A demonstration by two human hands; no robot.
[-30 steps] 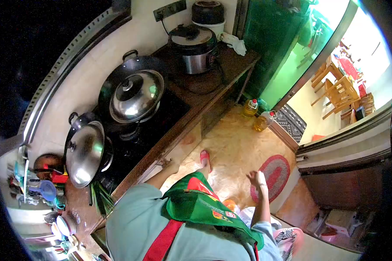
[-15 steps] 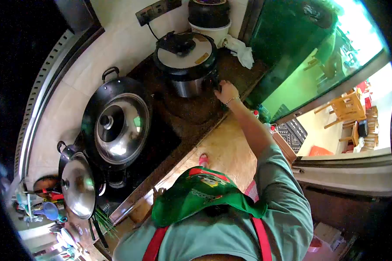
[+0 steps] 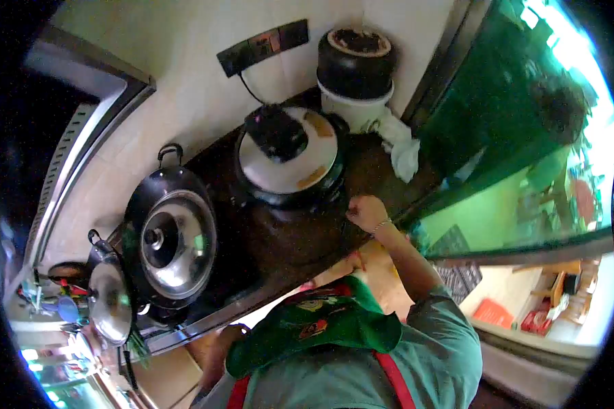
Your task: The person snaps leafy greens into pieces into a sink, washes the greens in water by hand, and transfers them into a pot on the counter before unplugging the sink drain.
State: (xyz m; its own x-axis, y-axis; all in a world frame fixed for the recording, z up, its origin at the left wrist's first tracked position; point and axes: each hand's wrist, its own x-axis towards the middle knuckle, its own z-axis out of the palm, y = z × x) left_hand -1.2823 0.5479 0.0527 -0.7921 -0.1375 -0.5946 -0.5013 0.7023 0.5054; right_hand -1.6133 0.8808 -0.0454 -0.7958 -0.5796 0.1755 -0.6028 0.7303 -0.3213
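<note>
My right hand (image 3: 368, 213) is over the dark counter, just to the right of the round electric cooker (image 3: 290, 153). Its fingers are curled together, and I cannot make out whether anything is in them. A bracelet circles that wrist. Low on the left, beside the green apron (image 3: 314, 327), my left hand (image 3: 233, 335) hangs near the counter's front edge, its fingers mostly hidden. The cooker has a silvery lid with a black part on top, and a cord runs from it to the wall sockets (image 3: 262, 46).
Two lidded woks (image 3: 179, 247) (image 3: 110, 301) stand on the stove at the left. Behind the cooker, a black pot (image 3: 357, 65) rests on a white container (image 3: 355, 109), beside white crumpled plastic (image 3: 404, 153). A green glass door (image 3: 498, 184) stands at the right.
My view has moved toward the cooker and counter end. My right hand, earlier low over the floor, has come up beside the cooker and its fingers are now curled. My left hand shows more.
</note>
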